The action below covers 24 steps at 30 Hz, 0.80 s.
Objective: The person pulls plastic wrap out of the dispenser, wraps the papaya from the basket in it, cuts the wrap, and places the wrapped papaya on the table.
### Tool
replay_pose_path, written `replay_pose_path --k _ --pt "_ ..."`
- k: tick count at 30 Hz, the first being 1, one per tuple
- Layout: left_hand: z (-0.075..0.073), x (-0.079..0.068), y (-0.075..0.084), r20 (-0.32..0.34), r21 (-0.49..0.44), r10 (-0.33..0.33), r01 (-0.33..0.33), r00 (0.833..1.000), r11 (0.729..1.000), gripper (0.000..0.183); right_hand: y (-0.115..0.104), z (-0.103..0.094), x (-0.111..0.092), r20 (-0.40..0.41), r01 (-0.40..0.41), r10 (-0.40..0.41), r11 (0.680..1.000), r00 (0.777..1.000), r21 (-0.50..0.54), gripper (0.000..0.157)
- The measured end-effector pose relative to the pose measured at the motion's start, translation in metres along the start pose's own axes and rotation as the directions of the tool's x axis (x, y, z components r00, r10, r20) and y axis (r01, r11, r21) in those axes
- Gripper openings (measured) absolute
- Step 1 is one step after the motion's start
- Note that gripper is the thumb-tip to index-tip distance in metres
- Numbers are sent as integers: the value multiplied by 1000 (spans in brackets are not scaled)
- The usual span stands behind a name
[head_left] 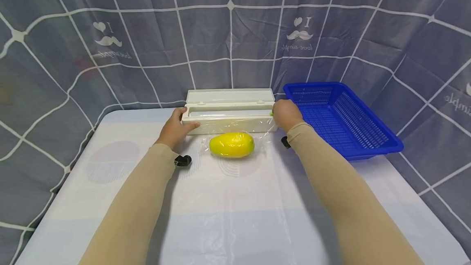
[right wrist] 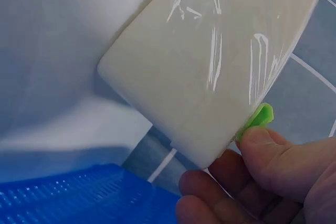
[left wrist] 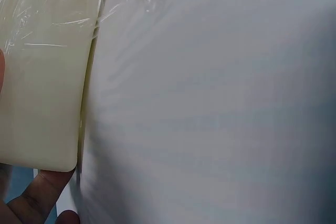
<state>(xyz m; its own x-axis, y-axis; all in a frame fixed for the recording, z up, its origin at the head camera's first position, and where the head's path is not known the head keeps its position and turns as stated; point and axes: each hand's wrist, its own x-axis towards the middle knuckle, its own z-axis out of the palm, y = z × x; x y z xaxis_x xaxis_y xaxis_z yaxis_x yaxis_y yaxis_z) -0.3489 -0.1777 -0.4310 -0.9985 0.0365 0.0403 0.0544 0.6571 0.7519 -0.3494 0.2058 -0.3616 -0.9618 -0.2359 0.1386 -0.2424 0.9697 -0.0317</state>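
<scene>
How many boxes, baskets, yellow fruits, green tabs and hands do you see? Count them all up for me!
White box: 1
Blue basket: 1
Yellow fruit: 1
Green tab: 1
Left hand and right hand: 2
Total: 6

We saw a table [head_left: 235, 224] filling the lower half of the head view, its pale cover banded in white and light blue, with a faint round print [head_left: 112, 160] at centre left and creases glinting near bottom centre. At the middle of the frame, along the table's far side, we found a long white box [head_left: 228, 126], its lid raised. Just below it in the picture lay a yellow fruit [head_left: 232, 144], clear film [head_left: 259, 144] about it. At centre right we noticed a blue basket [head_left: 360, 128].
</scene>
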Motion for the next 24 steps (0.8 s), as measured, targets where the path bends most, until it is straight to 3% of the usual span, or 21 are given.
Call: replay_pose_path --k 5,10,24 --pt "1 0 3 7 -2 -9 9 1000 1000 97 6 -2 -5 6 0 1 999 1000 -33 25" --pt "-2 -2 5 2 2 -13 13 1000 1000 96 11 -5 -5 27 49 -47 996 999 -73 25" --pt "-7 -2 8 55 65 -30 27 998 998 94 14 -3 1 83 44 -36 994 996 -100 26"
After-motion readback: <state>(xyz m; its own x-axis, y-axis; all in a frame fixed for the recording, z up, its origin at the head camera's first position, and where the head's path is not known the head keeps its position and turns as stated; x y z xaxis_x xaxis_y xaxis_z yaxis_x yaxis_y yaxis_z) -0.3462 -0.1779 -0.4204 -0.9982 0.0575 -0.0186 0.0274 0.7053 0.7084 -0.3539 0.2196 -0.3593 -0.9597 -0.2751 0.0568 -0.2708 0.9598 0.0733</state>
